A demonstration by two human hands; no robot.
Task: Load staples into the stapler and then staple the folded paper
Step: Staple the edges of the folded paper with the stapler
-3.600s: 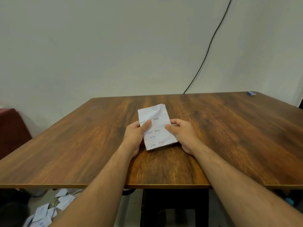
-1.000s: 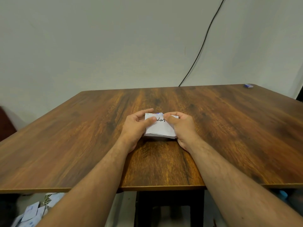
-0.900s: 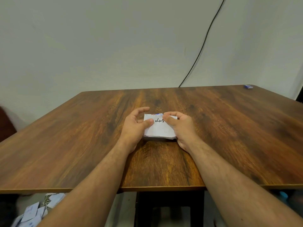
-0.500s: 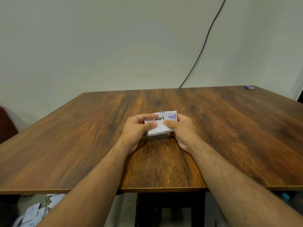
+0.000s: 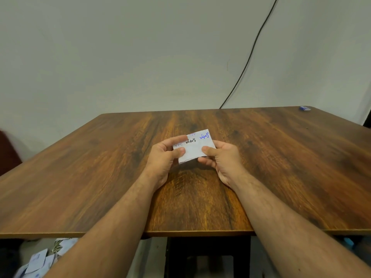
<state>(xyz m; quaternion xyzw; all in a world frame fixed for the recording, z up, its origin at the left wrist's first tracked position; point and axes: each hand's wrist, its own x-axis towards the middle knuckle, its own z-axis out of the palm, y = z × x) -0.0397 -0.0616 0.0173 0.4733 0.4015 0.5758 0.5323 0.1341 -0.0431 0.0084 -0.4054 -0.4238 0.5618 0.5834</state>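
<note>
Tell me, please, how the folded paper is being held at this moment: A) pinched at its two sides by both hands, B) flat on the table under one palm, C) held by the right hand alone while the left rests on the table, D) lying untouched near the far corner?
A: the left hand and the right hand each pinch one side of the folded paper between thumb and fingers.

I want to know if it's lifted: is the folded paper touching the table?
Cannot tell. In the head view both hands pinch the folded paper, but its lower edge meets a dark shadow on the table, showing neither gap nor contact.
</note>
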